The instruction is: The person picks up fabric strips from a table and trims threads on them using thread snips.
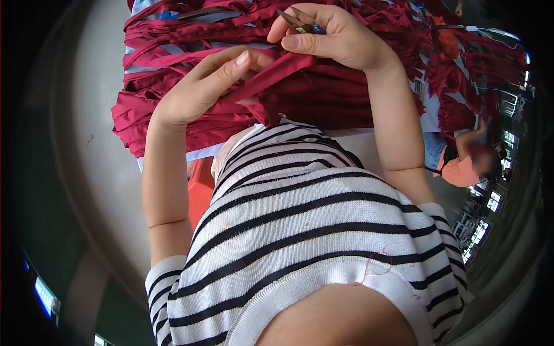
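Observation:
A narrow dark red fabric strip [276, 76] runs slantwise between my two hands, close over the table. My left hand [202, 86] is closed on it, thumb on top and fingers curled behind the cloth. In my right hand [340, 40] sits a pair of thread snips [300, 24], its pointed blades sticking out to the left past the fingers. The upper end of the strip reaches just under my right thumb. More red strips [334, 92] lie heaped beneath and behind both hands.
The heaped strips cover most of a pale table [202, 153]. A red stool [200, 187] stands under its near edge. At the right, another person in an orange top [460, 172] is beside more red cloth [456, 115]. Grey floor [86, 115] shows at the left.

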Action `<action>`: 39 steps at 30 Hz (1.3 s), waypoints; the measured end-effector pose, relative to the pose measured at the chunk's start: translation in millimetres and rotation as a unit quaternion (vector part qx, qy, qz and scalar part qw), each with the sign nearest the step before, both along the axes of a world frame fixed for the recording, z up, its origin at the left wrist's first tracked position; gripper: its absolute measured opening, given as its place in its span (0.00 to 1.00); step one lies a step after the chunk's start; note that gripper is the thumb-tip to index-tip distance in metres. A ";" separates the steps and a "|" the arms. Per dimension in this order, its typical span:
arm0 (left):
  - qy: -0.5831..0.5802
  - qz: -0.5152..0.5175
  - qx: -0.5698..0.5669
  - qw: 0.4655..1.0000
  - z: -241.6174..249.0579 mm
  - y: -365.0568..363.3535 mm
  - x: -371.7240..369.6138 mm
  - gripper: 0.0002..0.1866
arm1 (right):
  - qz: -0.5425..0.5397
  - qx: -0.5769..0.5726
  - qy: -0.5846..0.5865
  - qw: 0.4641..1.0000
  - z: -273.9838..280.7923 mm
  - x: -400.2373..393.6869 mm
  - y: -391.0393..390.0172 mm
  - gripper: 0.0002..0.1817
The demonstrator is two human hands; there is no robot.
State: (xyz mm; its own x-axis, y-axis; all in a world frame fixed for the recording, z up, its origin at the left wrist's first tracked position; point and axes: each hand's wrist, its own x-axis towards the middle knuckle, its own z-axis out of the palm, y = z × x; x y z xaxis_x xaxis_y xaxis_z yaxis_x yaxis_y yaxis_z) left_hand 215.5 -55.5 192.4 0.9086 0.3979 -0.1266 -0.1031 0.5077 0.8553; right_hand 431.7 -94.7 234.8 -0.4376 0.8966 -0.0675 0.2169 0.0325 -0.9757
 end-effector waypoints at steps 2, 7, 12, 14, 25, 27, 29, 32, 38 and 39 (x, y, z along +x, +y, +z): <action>-0.037 0.019 0.045 0.998 -7.3 -3.7 6.9 0.15 | 0.023 -0.056 0.074 0.995 7.4 -6.3 8.1 0.09; -0.059 0.080 -0.059 0.993 -7.7 -9.7 14.7 0.12 | -0.043 -0.014 0.071 0.996 -4.8 -10.1 14.7 0.05; -0.069 0.072 -0.199 0.975 -16.8 -10.8 14.7 0.12 | -0.136 -0.015 0.061 0.989 -5.8 -17.1 0.8 0.05; -0.081 0.057 -0.196 0.976 -28.3 -10.1 14.0 0.12 | -0.187 -0.009 0.084 0.979 -3.8 -21.7 -8.5 0.06; -0.035 0.081 -0.351 0.932 -38.8 -35.6 13.9 0.04 | -0.272 0.032 0.033 0.961 -31.3 -4.7 -55.5 0.11; -0.002 0.098 -0.333 0.938 -41.3 -39.9 14.5 0.04 | -0.285 0.027 0.030 0.958 -29.2 -6.3 -63.1 0.11; 0.003 0.111 -0.334 0.936 -41.7 -44.2 10.9 0.07 | -0.293 0.017 0.060 0.954 -28.0 -9.3 -68.3 0.10; -0.016 0.105 -0.301 0.948 -39.8 -54.0 -2.6 0.10 | -0.295 0.005 0.074 0.953 -26.9 -13.3 -76.5 0.09; 0.162 0.089 -0.094 0.978 -61.2 -86.9 -42.7 0.10 | -0.299 -0.015 0.062 0.952 -30.9 -12.5 -82.4 0.09; 0.208 0.080 -0.036 0.974 -64.3 -88.4 -49.1 0.11 | -0.299 -0.015 0.061 0.952 -31.7 -14.6 -82.2 0.09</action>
